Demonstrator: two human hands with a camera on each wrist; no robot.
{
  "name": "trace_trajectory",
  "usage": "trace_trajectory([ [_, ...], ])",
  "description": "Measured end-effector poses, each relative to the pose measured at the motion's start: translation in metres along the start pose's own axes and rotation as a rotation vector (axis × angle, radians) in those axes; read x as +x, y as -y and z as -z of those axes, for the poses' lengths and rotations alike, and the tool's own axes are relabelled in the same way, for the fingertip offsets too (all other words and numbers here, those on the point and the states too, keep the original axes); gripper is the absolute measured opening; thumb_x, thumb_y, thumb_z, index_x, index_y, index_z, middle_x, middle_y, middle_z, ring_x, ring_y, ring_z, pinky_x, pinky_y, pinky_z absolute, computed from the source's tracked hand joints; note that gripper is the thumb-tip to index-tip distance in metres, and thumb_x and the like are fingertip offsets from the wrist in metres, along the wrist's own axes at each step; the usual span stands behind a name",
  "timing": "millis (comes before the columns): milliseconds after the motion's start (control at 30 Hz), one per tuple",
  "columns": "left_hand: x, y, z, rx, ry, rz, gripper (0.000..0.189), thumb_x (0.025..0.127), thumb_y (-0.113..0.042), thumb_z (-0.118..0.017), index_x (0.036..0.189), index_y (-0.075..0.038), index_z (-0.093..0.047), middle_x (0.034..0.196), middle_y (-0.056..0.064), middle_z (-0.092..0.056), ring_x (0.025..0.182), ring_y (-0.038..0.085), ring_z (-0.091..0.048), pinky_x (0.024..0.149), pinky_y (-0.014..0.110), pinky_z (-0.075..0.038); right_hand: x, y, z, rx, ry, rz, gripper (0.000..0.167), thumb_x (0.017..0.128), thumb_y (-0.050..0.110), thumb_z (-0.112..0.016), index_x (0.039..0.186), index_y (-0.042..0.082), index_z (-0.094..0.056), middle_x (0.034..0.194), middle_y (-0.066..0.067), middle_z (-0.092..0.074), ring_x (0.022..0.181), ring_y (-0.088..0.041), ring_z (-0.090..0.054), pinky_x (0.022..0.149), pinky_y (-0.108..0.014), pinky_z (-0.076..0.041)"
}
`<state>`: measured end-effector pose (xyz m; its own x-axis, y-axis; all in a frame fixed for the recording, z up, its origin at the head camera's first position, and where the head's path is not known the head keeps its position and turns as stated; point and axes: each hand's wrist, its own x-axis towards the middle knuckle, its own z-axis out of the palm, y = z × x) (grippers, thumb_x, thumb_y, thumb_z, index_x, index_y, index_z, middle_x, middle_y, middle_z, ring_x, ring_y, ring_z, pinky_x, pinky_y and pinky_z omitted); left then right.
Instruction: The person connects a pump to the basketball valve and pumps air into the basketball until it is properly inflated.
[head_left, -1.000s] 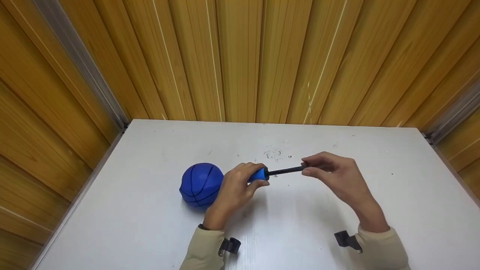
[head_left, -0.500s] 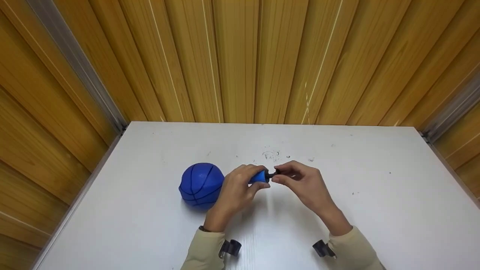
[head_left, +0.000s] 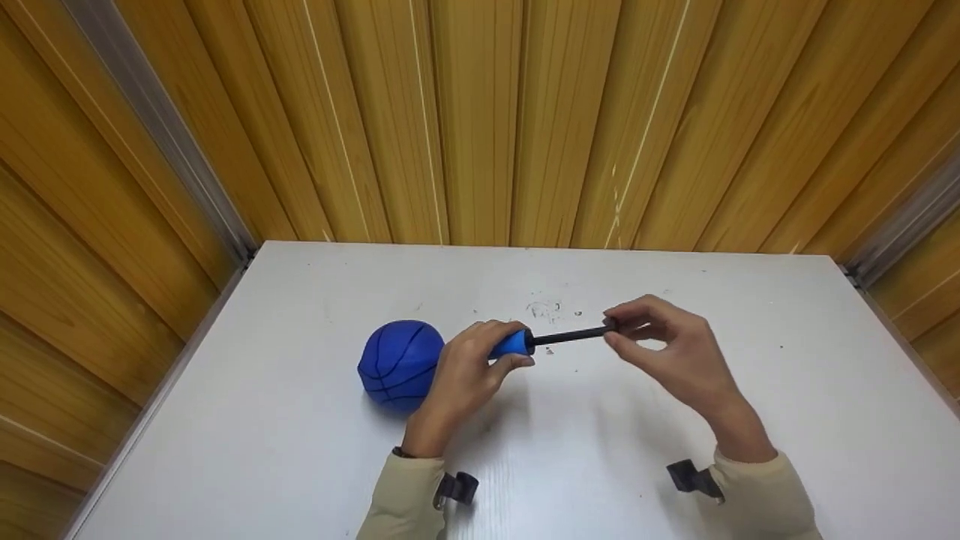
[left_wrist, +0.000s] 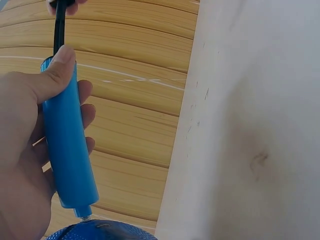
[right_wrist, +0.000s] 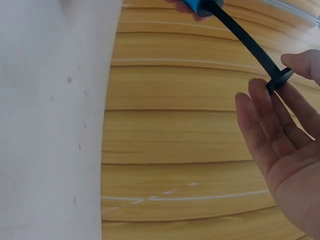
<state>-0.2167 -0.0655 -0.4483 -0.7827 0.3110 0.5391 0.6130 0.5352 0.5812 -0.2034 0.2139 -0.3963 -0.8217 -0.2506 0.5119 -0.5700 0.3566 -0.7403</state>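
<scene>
A blue hand pump (left_wrist: 70, 135) lies across the grip of my left hand (head_left: 466, 371), thumb along its barrel. Its nozzle end meets the blue ball (head_left: 401, 366), which has black seam lines and looks slightly dented. From the barrel's other end extends a long black plunger rod (head_left: 570, 336). My right hand (head_left: 679, 352) pinches the flat black handle (right_wrist: 280, 79) at the rod's tip between thumb and fingers. In the left wrist view, a thin metal needle (left_wrist: 86, 218) shows between the pump's nozzle and the ball.
Beneath both hands is a white table (head_left: 262, 450) with dark scuff marks (head_left: 544, 309) near its middle. Yellow wood-look panels (head_left: 480, 127) rise behind its far edge. Grey metal posts (head_left: 165, 127) stand at the corners.
My right hand first moved left, pushing the rod almost fully into the barrel, then came back right and drew it out again. The left hand and the ball stayed nearly in place.
</scene>
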Motion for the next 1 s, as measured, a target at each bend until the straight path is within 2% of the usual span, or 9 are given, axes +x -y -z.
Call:
trace_trajectory([
  [133, 0.000, -0.001, 0.002, 0.002, 0.007, 0.017, 0.036, 0.093, -0.022, -0.084, 0.124, -0.008, -0.075, 0.112, 0.003, -0.076, 0.104, 0.020, -0.070, 0.093, 0.039, -0.059, -0.001, 0.004, 0.014, -0.022, -0.022, -0.049, 0.030, 0.087, -0.008, -0.083, 0.113, 0.007, -0.079, 0.102, -0.002, -0.076, 0.089, -0.015, -0.073, 0.083, -0.021, -0.058],
  [233, 0.000, -0.001, 0.001, 0.019, 0.006, 0.007, 0.035, 0.093, -0.022, -0.084, 0.124, -0.007, -0.075, 0.112, 0.003, -0.076, 0.103, 0.021, -0.070, 0.092, 0.038, -0.059, 0.000, 0.004, 0.012, -0.021, 0.004, -0.084, 0.028, 0.088, -0.003, -0.085, 0.114, 0.008, -0.079, 0.103, -0.002, -0.077, 0.089, -0.015, -0.073, 0.082, -0.021, -0.058],
  [367, 0.000, -0.003, -0.002, 0.052, -0.005, -0.018, 0.034, 0.093, -0.021, -0.084, 0.122, -0.006, -0.075, 0.111, 0.004, -0.076, 0.101, 0.022, -0.070, 0.090, 0.038, -0.058, 0.002, 0.003, -0.001, -0.013, 0.036, -0.123, 0.025, 0.089, 0.002, -0.086, 0.112, 0.007, -0.079, 0.104, -0.002, -0.078, 0.087, -0.015, -0.074, 0.080, -0.021, -0.058],
  [533, -0.001, -0.006, -0.007, 0.079, -0.006, -0.043, 0.033, 0.093, -0.021, -0.084, 0.121, -0.006, -0.075, 0.111, 0.004, -0.077, 0.100, 0.022, -0.069, 0.089, 0.038, -0.057, 0.003, -0.004, -0.026, 0.074, 0.056, -0.160, 0.022, 0.088, 0.002, -0.086, 0.109, 0.004, -0.078, 0.100, -0.004, -0.078, 0.084, -0.018, -0.074, 0.077, -0.025, -0.060],
  [633, -0.002, -0.009, -0.010, 0.089, 0.003, -0.057, 0.032, 0.095, -0.023, -0.082, 0.120, -0.006, -0.075, 0.111, 0.004, -0.077, 0.101, 0.023, -0.070, 0.089, 0.039, -0.057, 0.001, -0.007, -0.041, 0.112, 0.063, -0.169, 0.021, 0.089, 0.003, -0.085, 0.109, 0.002, -0.077, 0.101, -0.006, -0.077, 0.087, -0.018, -0.074, 0.077, -0.026, -0.060],
  [800, -0.002, -0.010, -0.011, 0.092, 0.016, -0.062, 0.031, 0.095, -0.025, -0.082, 0.120, -0.007, -0.076, 0.110, 0.004, -0.077, 0.099, 0.023, -0.069, 0.089, 0.040, -0.056, -0.002, -0.010, -0.058, 0.116, 0.065, -0.194, 0.023, 0.092, 0.010, -0.085, 0.112, 0.005, -0.077, 0.104, -0.004, -0.077, 0.093, -0.018, -0.072, 0.081, -0.027, -0.060],
  [900, -0.001, -0.008, -0.009, 0.081, 0.016, -0.065, 0.032, 0.094, -0.025, -0.083, 0.119, -0.007, -0.076, 0.109, 0.003, -0.077, 0.099, 0.022, -0.069, 0.090, 0.039, -0.056, -0.002, -0.011, -0.060, 0.108, 0.063, -0.174, 0.024, 0.092, 0.011, -0.085, 0.114, 0.007, -0.077, 0.105, -0.002, -0.076, 0.093, -0.018, -0.073, 0.081, -0.029, -0.060],
  [1000, 0.000, -0.005, -0.007, 0.067, 0.021, -0.073, 0.033, 0.092, -0.024, -0.084, 0.119, -0.007, -0.076, 0.107, 0.003, -0.077, 0.098, 0.022, -0.069, 0.089, 0.039, -0.057, -0.002, -0.013, -0.056, 0.084, 0.071, -0.110, 0.023, 0.091, 0.010, -0.086, 0.113, 0.009, -0.078, 0.104, 0.001, -0.077, 0.091, -0.018, -0.073, 0.079, -0.030, -0.061],
])
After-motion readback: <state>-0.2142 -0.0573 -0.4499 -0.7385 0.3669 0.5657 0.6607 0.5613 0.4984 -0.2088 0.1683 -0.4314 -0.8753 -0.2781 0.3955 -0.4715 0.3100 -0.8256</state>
